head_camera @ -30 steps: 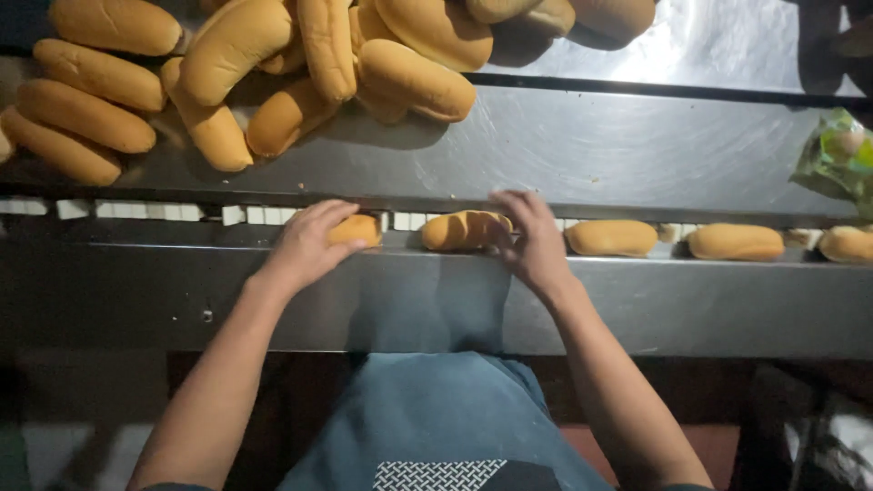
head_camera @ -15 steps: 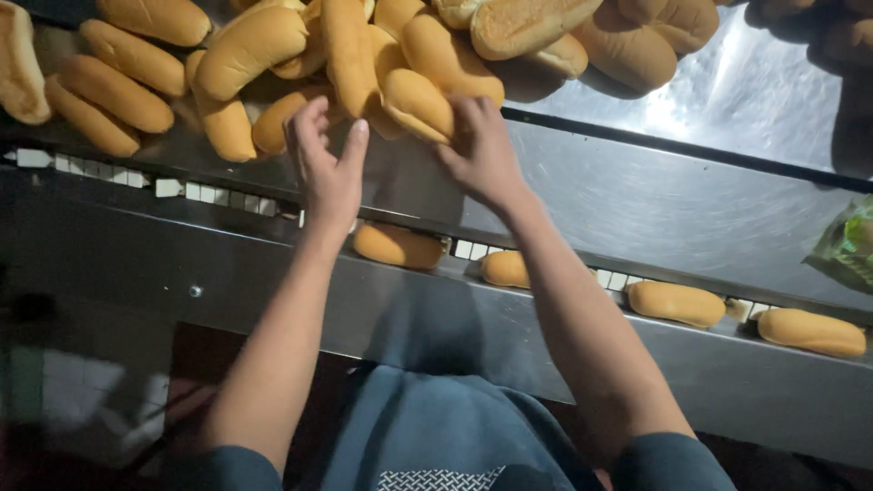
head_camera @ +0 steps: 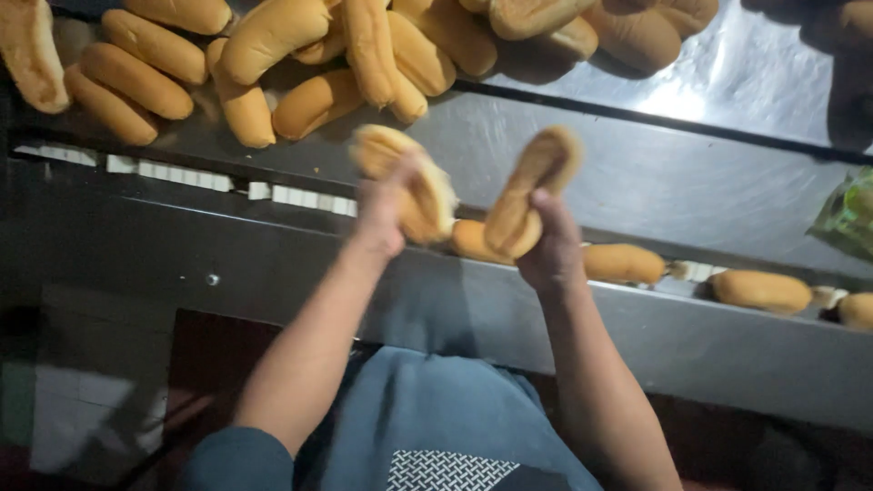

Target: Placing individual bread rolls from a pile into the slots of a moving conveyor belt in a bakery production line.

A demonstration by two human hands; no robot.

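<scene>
My left hand point(head_camera: 384, 211) grips a long golden bread roll point(head_camera: 407, 175), held tilted above the conveyor channel. My right hand point(head_camera: 547, 247) grips a second roll point(head_camera: 532, 189), standing almost upright just to the right of the first. Both rolls are blurred. A big heap of the same rolls point(head_camera: 300, 64) lies on the steel table point(head_camera: 655, 173) beyond my hands. Below them a single row of rolls point(head_camera: 623, 264) lies in the white-slatted conveyor channel point(head_camera: 191, 180); one roll point(head_camera: 473, 242) is partly hidden behind my hands.
More rolls point(head_camera: 762, 291) sit in the channel toward the right edge. A green plastic bag point(head_camera: 850, 216) rests at the far right of the table. A steel front panel point(head_camera: 727, 350) runs below the channel, and my blue apron point(head_camera: 427, 418) is underneath.
Both hands reached up from the conveyor to the heap, each took a roll, and have pulled back toward me with the rolls raised. The rolls in the channel have shifted right.
</scene>
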